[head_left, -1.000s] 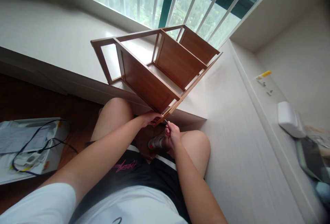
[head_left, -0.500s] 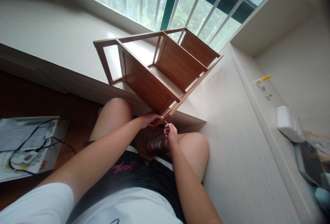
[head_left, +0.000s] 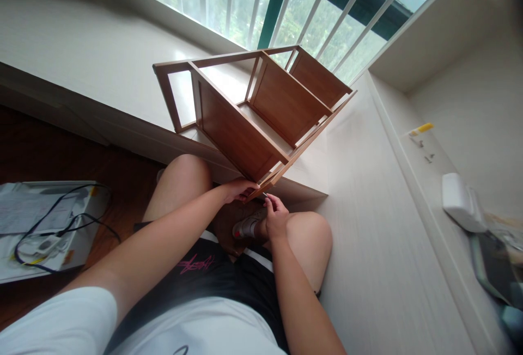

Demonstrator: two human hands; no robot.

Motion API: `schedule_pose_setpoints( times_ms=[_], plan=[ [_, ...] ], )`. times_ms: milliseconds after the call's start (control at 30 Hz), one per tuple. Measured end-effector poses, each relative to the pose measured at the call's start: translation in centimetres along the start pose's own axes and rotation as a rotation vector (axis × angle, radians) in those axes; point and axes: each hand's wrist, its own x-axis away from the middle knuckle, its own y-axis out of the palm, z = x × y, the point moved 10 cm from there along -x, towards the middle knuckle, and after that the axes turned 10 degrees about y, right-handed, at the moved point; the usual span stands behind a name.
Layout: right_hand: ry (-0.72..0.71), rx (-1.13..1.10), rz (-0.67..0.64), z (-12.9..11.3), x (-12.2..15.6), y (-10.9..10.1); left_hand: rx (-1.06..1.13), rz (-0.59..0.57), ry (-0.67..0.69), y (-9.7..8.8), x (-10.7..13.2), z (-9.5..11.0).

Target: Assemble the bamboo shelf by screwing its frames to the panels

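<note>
A brown wooden shelf unit with several panels lies tilted on the pale window ledge, its near end jutting over the ledge's edge. My left hand is closed around the lower corner of its frame. Just right of that corner, my right hand pinches a thin metal rod, perhaps a hex key; its tip meets the frame's end. What the tip sits in is too small to make out.
The pale ledge runs under a barred window. A pale cabinet side rises close on my right. At left, a white box with papers and black cables stands on the dark wooden floor.
My right hand has turned at the wrist, its fingers now reaching up and left along the thin rod. My left hand keeps its hold; the view has shifted slightly.
</note>
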Motion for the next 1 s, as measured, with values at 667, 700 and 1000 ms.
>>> schedule_pose_setpoints(
  times_ms=[667,700,1000],
  plan=[
    [0.441,-0.356,-0.371,3.3,-1.1,3.9,-0.011,-0.022,0.004,0.1,-0.3,-0.2],
    [0.424,-0.339,-0.335,3.4,-1.1,3.8,-0.01,-0.02,0.004,0.0,-0.3,-0.2],
    [-0.008,0.042,0.016,0.0,-0.6,0.5,-0.02,-0.022,-0.007,0.1,-0.2,-0.1]
  ],
)
